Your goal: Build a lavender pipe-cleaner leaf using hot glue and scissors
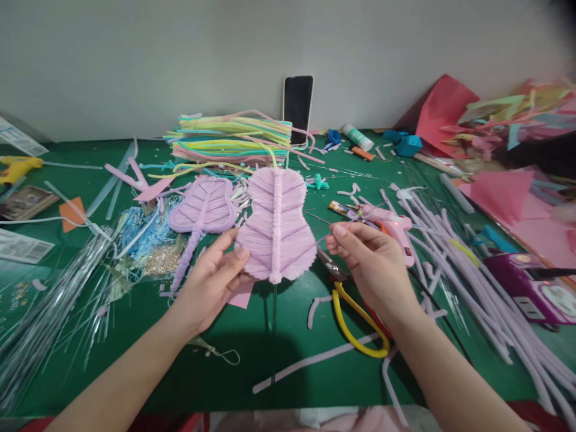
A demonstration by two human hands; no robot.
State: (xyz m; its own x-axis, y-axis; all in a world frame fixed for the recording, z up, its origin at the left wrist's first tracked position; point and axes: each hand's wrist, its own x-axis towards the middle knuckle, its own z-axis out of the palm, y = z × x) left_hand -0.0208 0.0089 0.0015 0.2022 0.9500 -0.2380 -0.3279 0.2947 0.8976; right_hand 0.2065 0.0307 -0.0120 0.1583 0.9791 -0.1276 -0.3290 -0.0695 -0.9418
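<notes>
Up off the table, my left hand (218, 279) pinches the lower left edge of a lilac, fuzzy, violin-shaped piece (278, 225) with a thick central spine and slanting ribs. A thin wire hangs below its spine. My right hand (369, 258), fingers pinched together, holds the end of a thin dark strand (320, 241) that reaches the piece's right side. Behind my left hand lies a second lilac leaf-like piece (202, 207) with a wrapped stem. Yellow-handled scissors (355, 327) rest under my right hand.
Bundled coloured pipe cleaners (234, 138) lie at the back before a propped phone (297, 108). Lilac pipe cleaners (472, 282) and a purple device (531, 288) are right, near a pink glue gun (402, 231). Silver wires (58, 318) and a yellow glue gun (18, 168) are left.
</notes>
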